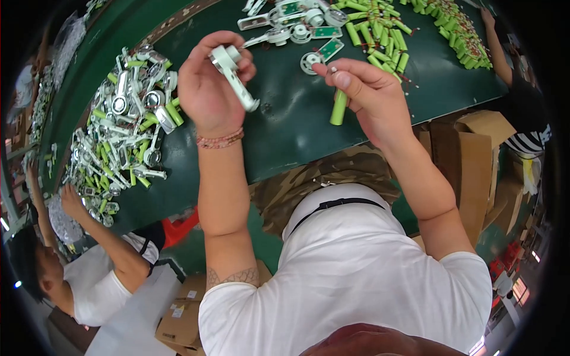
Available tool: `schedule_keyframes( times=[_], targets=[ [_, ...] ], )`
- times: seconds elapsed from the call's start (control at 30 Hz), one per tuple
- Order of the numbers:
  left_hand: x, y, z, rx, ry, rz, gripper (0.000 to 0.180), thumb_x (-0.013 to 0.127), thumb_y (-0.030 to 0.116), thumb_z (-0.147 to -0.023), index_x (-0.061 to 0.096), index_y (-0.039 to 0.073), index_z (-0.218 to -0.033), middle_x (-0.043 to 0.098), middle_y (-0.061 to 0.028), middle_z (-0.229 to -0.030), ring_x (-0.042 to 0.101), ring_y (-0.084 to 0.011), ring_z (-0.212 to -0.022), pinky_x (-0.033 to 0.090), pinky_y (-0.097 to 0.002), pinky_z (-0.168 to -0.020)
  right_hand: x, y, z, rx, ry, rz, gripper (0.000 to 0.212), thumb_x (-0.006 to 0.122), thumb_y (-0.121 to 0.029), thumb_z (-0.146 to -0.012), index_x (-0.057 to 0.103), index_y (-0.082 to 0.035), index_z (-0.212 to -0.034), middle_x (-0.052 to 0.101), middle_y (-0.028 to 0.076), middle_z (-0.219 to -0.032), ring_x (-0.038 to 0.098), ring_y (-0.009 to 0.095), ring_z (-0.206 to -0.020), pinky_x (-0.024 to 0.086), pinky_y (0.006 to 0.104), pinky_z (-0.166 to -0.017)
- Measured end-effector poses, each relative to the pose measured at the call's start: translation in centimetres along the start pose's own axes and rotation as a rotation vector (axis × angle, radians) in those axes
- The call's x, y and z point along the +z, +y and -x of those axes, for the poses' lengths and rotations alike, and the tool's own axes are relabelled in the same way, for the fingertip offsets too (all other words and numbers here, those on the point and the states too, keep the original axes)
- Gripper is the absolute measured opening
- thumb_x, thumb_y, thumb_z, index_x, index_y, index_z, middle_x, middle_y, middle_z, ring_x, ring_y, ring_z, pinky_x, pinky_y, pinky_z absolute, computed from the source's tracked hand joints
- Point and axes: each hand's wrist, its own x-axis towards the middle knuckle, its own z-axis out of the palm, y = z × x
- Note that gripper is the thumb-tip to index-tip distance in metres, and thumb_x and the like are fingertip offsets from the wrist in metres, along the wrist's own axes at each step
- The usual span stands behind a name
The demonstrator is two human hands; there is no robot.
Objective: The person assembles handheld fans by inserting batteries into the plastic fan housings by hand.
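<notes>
Above a green table [285, 127], the left hand [209, 89] grips a white plastic part [233, 74] while the right hand [368, 95] pinches a green battery [339, 107].

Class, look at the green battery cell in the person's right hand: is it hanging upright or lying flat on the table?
Hanging roughly upright: the green battery cell dangles below the right hand, clear of the dark green table.

A big pile of parts [127, 127] lies on the surface [291, 124] at the left. More parts [297, 26] lie far in the middle. The cells [380, 29] lie just right of them. Boxes [475, 154] stand near, at the right.
</notes>
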Motion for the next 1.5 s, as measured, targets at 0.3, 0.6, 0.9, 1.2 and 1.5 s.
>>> schedule_keyframes(
  times=[0.3, 0.6, 0.9, 1.2, 1.5],
  targets=[
    [0.2, -0.8, 0.6, -0.091, -0.311, 0.059, 0.047, 0.034, 0.042, -0.100, 0.057, 0.002, -0.090, 0.053, -0.0116, -0.089, 0.042, -0.0160, -0.064, 0.033, -0.0269, -0.055, 4.7, 1.5, 0.2, 0.221, -0.366, 0.073, 0.010, 0.070, -0.004, -0.084, 0.070, 0.004, -0.090, 0.070, 0.007, -0.085, 0.064, 0.008, -0.076, 0.050, 0.0196, -0.066],
    [1.0, -1.0, 1.3, -0.004, -0.323, -0.171, 0.049, 0.027, 0.039, -0.102, 0.054, 0.001, -0.087, 0.053, -0.0135, -0.087, 0.041, -0.0125, -0.061, 0.037, -0.0240, -0.056, 5.5, 1.8, -0.1, 0.328, -0.399, 0.110, 0.009, 0.071, -0.005, -0.081, 0.068, 0.003, -0.085, 0.068, 0.006, -0.079, 0.061, 0.007, -0.071, 0.047, 0.0196, -0.061],
    [2.6, -0.6, 1.4, 0.085, -0.290, -0.457, 0.050, 0.040, 0.042, -0.099, 0.056, -0.001, -0.080, 0.055, -0.0101, -0.082, 0.048, -0.0148, -0.072, 0.038, -0.0264, -0.068, 5.0, 1.3, 0.2, 0.354, -0.381, 0.169, 0.008, 0.069, -0.005, -0.081, 0.068, 0.003, -0.083, 0.068, 0.006, -0.078, 0.061, 0.007, -0.069, 0.044, 0.0192, -0.057],
    [1.8, -1.3, 1.9, -0.080, -0.272, -0.154, 0.049, 0.038, 0.042, -0.100, 0.055, 0.000, -0.082, 0.056, -0.0104, -0.082, 0.046, -0.0114, -0.068, 0.038, -0.0246, -0.063, 5.2, 1.2, 0.5, 0.344, -0.371, 0.103, 0.007, 0.069, -0.002, -0.080, 0.068, 0.004, -0.084, 0.068, 0.007, -0.080, 0.062, 0.007, -0.070, 0.045, 0.0187, -0.058],
    [2.0, -1.8, 1.7, 0.050, -0.390, -0.497, 0.046, 0.026, 0.034, -0.102, 0.052, 0.001, -0.084, 0.053, -0.0120, -0.085, 0.041, -0.0116, -0.062, 0.036, -0.0239, -0.055, 5.1, 1.3, 0.8, 0.339, -0.365, 0.116, 0.010, 0.071, -0.003, -0.080, 0.068, 0.005, -0.086, 0.068, 0.007, -0.079, 0.062, 0.008, -0.070, 0.047, 0.0199, -0.061]
  ],
)
